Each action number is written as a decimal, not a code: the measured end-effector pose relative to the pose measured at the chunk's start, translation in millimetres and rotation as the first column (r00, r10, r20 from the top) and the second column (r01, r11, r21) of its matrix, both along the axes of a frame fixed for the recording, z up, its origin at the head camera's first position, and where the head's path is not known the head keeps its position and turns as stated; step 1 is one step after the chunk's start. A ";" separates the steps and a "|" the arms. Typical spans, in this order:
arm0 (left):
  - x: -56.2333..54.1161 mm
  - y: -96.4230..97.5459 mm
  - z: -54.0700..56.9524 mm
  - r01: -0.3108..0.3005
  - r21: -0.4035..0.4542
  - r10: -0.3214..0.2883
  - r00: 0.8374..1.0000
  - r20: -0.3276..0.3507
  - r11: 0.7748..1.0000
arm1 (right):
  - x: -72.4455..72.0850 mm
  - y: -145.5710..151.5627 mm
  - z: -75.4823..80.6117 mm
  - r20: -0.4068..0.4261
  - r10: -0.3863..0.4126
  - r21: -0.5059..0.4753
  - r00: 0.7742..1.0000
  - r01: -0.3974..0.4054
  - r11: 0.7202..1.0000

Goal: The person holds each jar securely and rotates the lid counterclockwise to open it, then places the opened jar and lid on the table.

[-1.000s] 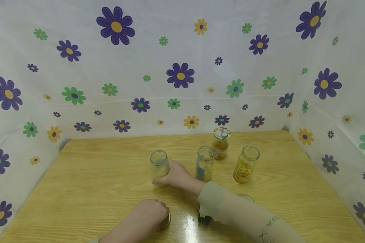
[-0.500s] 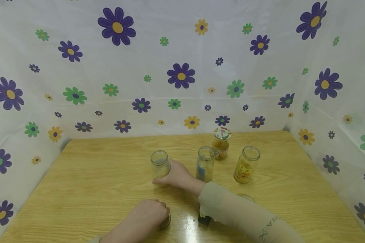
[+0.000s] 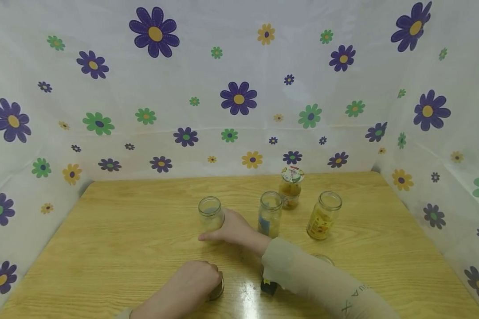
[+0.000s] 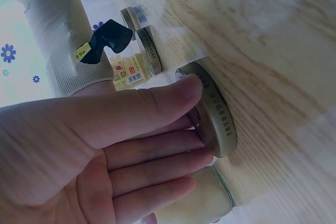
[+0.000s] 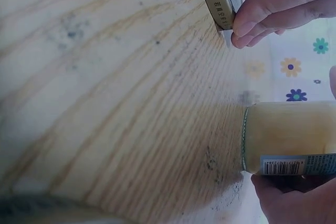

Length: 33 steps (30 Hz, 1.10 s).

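Observation:
In the head view my left hand is low on the table, gripping a round metal jar lid. The left wrist view shows the thumb and fingertips on opposite faces of that lid, which stands on its edge, tilted. My right hand reaches across from the right and holds a glass jar round its side, thumb in front. This jar is upright and its mouth is uncovered. Pale yellowish contents and a barcode label show on the jar in the right wrist view.
Right of the held jar stand an uncovered jar with a blue label, another with a yellow label and a closed jar behind. A lid lies partly behind the right sleeve. A flowered cloth surrounds the table.
Both hands keep their grips on the lid and the jar. The whole view shifts very slightly; nothing else has visibly moved.

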State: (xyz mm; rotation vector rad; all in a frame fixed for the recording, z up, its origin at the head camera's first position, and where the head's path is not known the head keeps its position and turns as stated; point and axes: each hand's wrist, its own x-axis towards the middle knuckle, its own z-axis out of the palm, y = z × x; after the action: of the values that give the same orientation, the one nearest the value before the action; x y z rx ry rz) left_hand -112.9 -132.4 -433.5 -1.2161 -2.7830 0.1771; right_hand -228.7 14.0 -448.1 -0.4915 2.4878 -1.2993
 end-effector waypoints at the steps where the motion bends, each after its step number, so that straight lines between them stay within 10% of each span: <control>1: -0.2 0.0 0.2 -0.001 -0.002 0.001 1.000 0.004 1.000 | 0.1 0.2 0.2 0.004 -0.001 -0.001 1.000 0.001 1.000; 33: 0.2 -4.2 -3.9 0.051 0.042 -0.050 0.998 -0.027 0.998 | 0.4 13.3 44.9 0.079 -0.027 -0.126 0.997 0.037 0.991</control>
State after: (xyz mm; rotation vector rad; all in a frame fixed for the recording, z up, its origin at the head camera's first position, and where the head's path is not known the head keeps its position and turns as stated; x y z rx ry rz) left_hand -112.7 -136.6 -437.4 -1.2635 -2.7158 0.1276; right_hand -228.3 27.3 -403.2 -0.4240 2.3695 -1.4682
